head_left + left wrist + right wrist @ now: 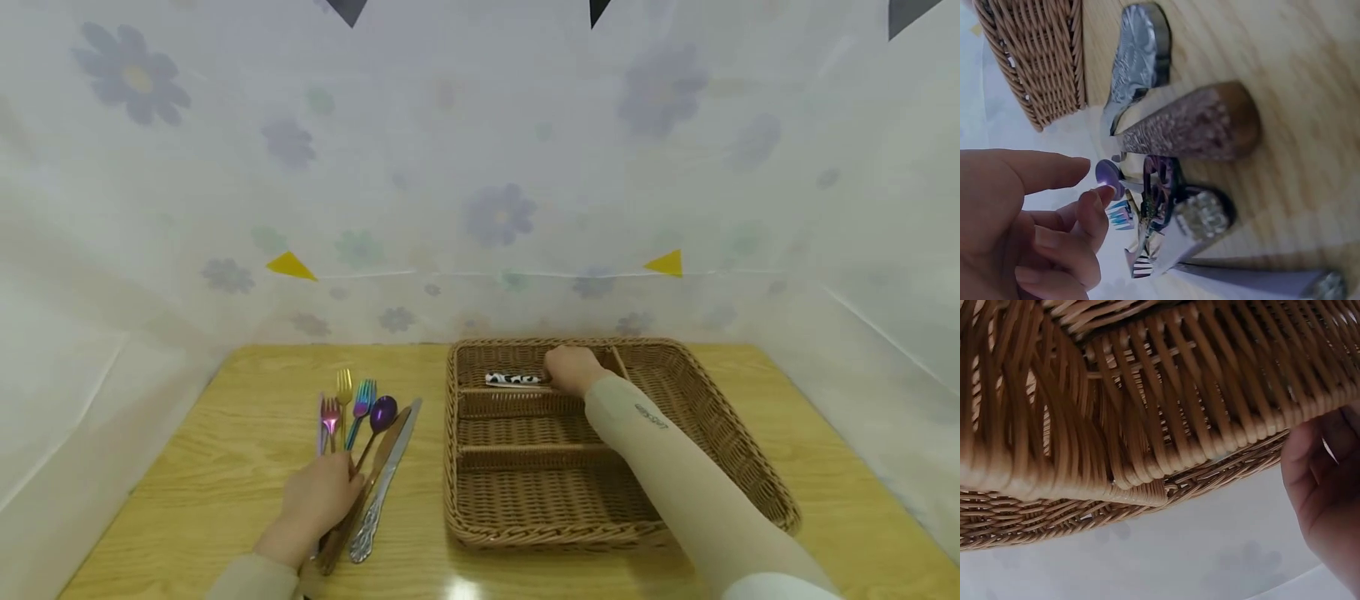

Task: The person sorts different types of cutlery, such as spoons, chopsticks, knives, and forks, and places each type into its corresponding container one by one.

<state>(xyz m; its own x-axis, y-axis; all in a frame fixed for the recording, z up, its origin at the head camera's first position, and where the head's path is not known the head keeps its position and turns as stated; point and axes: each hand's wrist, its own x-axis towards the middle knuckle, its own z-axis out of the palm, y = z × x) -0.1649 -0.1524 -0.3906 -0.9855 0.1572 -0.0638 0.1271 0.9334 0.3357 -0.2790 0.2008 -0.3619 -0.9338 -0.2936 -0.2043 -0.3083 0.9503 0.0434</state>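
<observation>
Over a fanned group of cutlery on the table my left hand (322, 492) hovers, its fingers loosely bent and nothing between thumb and forefinger. Around it lie a purple spoon (383, 413), a pink fork (330, 412), a gold fork (344, 387), a blue-purple fork (363, 398), a bronze knife (392, 439) and a silver knife (397, 454) with an ornate handle. My right hand (573, 369) is in the back compartment of a wicker basket (452, 467). It grips a utensil with a black-and-white patterned handle (513, 379); the gripped end is hidden.
Wicker dividers (536, 451) split the basket into several compartments, with a long one down the right side. The wooden table (187, 467) runs up to a flowered white sheet (498, 217) behind and at the sides.
</observation>
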